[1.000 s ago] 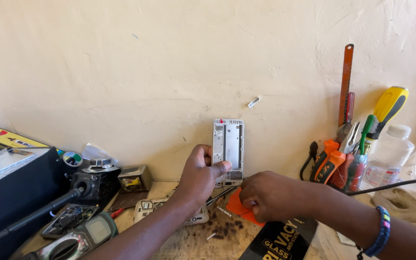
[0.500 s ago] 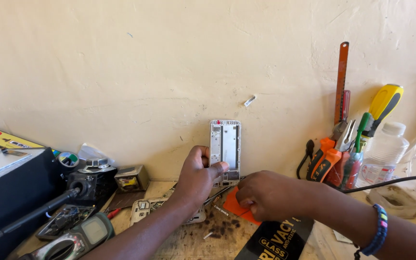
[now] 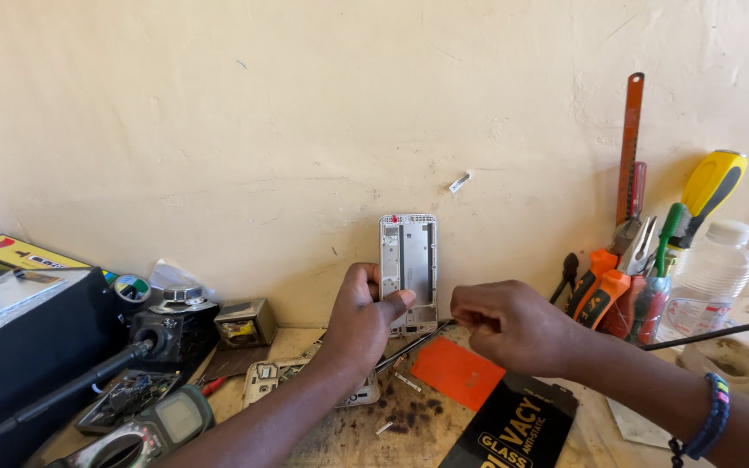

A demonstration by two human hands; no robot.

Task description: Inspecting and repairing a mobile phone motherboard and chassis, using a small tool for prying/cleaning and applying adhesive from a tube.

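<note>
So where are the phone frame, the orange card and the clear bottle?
Phone frame (image 3: 409,260), head view, upper metal middle.
Orange card (image 3: 457,373), head view, flat centre.
Clear bottle (image 3: 711,277), head view, its body.

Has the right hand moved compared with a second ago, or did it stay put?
Yes. The right hand has lifted off the orange card on the bench and shifted right, away from the silver phone frame leaning against the wall.

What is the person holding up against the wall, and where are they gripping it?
The left hand holds a silver phone frame upright by its lower left edge. The right hand is pinched shut beside it; what it holds cannot be told.
</note>
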